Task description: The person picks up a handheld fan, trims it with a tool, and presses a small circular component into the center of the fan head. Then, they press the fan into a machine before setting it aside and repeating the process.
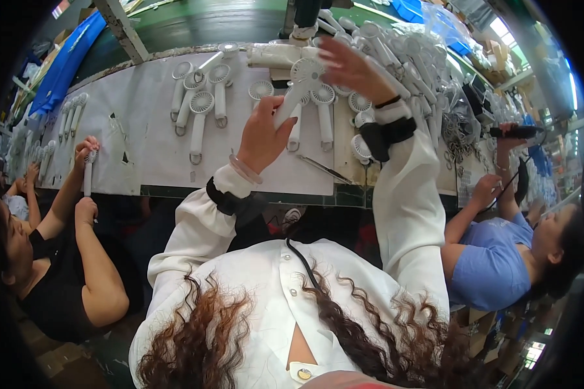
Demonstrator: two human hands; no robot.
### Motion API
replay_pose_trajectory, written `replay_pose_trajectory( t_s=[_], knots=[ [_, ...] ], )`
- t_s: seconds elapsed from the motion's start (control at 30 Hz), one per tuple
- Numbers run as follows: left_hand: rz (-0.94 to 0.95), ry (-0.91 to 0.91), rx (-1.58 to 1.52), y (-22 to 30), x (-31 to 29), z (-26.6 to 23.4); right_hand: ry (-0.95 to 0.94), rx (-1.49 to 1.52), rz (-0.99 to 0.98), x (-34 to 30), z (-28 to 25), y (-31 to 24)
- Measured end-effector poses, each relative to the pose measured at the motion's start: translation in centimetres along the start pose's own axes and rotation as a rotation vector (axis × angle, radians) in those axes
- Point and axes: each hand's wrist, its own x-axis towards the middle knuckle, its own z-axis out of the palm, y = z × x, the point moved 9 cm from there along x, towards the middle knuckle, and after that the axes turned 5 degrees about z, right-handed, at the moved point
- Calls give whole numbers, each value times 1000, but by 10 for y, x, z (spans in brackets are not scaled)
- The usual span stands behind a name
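Left hand [261,139] closed around white handheld fan [298,87], right hand [350,68] open-fingered on its head.

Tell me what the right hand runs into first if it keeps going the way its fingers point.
The right hand points up and left, across the head of the white handheld fan that the left hand holds. It would probably meet that fan head first, though depth is unclear.

Smooth white plastic fan [300,83]; matt pale table cover [143,129]; thin metal tweezers [326,170].
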Motion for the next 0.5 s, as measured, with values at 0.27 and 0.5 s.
replay_pose_trajectory(
  t_s=[0.27,0.5],
  knots=[
    [-40,-39,-15,0,-13,9,-150,225,302,-30,36,32],
    [-502,-233,-469,-32,-44,16,-175,295,414,-31,78,48]
  ],
)
